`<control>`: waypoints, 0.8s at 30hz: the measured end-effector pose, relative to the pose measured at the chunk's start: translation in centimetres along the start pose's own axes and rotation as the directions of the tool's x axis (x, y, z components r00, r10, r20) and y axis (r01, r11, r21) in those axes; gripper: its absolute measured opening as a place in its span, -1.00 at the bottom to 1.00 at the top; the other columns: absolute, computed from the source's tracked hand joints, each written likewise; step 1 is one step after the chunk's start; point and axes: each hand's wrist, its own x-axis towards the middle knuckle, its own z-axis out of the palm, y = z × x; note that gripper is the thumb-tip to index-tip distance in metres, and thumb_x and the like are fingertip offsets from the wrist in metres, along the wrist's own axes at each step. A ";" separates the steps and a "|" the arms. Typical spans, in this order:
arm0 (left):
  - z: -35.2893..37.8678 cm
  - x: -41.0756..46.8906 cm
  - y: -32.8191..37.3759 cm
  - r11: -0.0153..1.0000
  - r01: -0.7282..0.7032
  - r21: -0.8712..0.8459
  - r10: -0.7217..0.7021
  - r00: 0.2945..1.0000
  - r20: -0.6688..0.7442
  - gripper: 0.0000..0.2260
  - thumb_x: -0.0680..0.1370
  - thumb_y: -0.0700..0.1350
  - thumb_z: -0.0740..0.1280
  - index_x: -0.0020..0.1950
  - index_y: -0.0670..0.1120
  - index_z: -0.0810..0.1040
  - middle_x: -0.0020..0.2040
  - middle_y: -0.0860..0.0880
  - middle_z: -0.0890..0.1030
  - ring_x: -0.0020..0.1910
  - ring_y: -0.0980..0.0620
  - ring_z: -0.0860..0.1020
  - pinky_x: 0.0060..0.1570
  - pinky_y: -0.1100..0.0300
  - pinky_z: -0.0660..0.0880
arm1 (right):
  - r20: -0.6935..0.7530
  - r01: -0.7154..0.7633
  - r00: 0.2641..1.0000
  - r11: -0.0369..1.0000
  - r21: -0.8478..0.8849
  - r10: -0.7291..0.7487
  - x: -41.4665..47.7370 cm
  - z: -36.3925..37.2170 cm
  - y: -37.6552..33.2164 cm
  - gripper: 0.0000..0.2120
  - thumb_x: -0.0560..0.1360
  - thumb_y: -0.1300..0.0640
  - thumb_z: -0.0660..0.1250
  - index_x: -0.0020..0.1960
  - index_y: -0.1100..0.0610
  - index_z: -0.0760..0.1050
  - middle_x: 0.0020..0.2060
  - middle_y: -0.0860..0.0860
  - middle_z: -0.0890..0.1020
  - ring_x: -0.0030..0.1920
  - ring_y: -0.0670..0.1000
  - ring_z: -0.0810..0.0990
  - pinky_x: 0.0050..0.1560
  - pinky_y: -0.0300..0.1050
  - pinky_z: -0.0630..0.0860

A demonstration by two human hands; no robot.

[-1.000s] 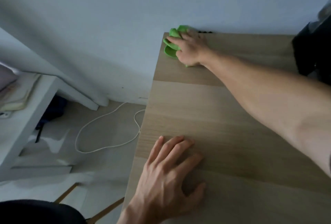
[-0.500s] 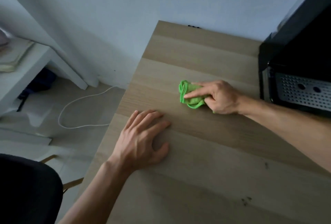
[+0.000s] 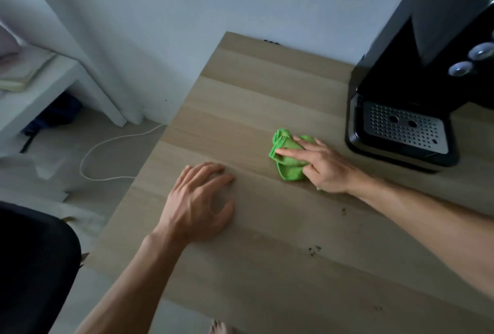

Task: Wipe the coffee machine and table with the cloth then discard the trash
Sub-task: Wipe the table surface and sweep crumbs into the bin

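A bunched green cloth (image 3: 287, 163) lies on the light wooden table (image 3: 240, 87), left of the black coffee machine (image 3: 417, 87). My right hand (image 3: 320, 166) presses it down, fingers stretched over it and thumb tucked against its near side. My left hand (image 3: 199, 201) rests on the table near the left edge, fingers loosely bent, holding nothing. Small dark crumbs (image 3: 314, 249) speckle the table in front of my right forearm, with a few more crumbs (image 3: 343, 210) close to that arm.
The coffee machine's perforated metal drip tray (image 3: 403, 129) faces me. A white cable (image 3: 107, 157) loops on the floor left of the table. A white shelf (image 3: 40, 87) stands at far left. A dark chair (image 3: 32, 267) sits at the lower left.
My right hand has dragged the cloth from the table's far left corner towards me and the middle. The view has swung right, bringing the coffee machine in. My left hand stays on the table.
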 end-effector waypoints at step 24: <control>-0.7 -5.1 -1.6 0.999 0.011 0.037 -0.010 1.000 -0.025 -0.56 0.40 0.14 0.36 0.24 0.05 0.58 0.30 -0.02 0.52 0.36 -0.02 0.41 0.39 -0.09 0.26 | 0.071 0.237 0.970 0.969 -0.067 -0.232 14.0 3.8 -9.2 -0.36 0.35 0.19 0.11 0.41 -0.13 0.29 0.43 0.16 0.31 0.46 0.09 0.20 0.46 -0.01 0.06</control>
